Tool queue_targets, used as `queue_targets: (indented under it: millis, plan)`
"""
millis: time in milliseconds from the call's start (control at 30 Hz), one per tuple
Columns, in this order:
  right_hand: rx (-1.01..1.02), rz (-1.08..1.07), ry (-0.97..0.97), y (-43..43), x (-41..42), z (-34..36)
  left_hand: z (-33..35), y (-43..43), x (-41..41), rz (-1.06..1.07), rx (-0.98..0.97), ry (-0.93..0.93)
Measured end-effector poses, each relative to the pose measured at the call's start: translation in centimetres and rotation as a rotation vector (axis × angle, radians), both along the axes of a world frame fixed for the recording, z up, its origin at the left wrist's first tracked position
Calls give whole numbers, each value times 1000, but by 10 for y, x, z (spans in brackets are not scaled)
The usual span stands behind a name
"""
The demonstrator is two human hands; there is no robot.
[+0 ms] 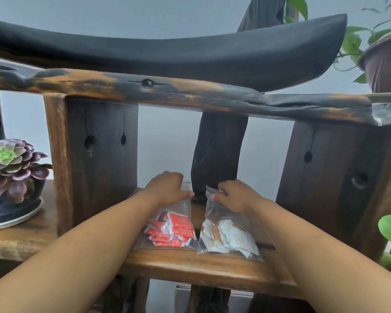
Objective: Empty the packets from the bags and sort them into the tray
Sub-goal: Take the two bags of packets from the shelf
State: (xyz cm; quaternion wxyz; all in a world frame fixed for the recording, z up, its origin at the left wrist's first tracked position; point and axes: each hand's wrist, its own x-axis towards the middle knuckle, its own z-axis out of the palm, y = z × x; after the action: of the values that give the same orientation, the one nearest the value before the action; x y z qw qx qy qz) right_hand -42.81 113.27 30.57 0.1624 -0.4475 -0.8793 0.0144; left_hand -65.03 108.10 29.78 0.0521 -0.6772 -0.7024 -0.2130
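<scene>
A dark wooden shelf fills the frame. At lower centre, two clear bags stand on it side by side: the left hand pinches the red-packet bag by its top, the right hand the white-packet bag, fingers clenched on both.

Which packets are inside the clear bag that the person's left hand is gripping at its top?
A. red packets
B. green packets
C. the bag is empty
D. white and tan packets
A: the left hand pinches the top of the clear bag holding red packets on the wooden shelf.
</scene>
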Motion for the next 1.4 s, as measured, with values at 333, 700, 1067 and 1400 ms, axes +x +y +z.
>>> queue_targets:
  millis: [333, 700, 1067, 1400]
  plan:
    - [64, -30, 52, -58, 17, 29, 27, -58, 27, 2, -10, -34]
    - [162, -31, 104, -136, 36, 48, 60, -138, 52, -57, 83, 66]
    - [233, -43, 101, -215, 62, 61, 52, -216, 63, -46, 126, 43]
    - [144, -23, 53, -265, 80, 46, 39, -273, 55, 23, 229, 82]
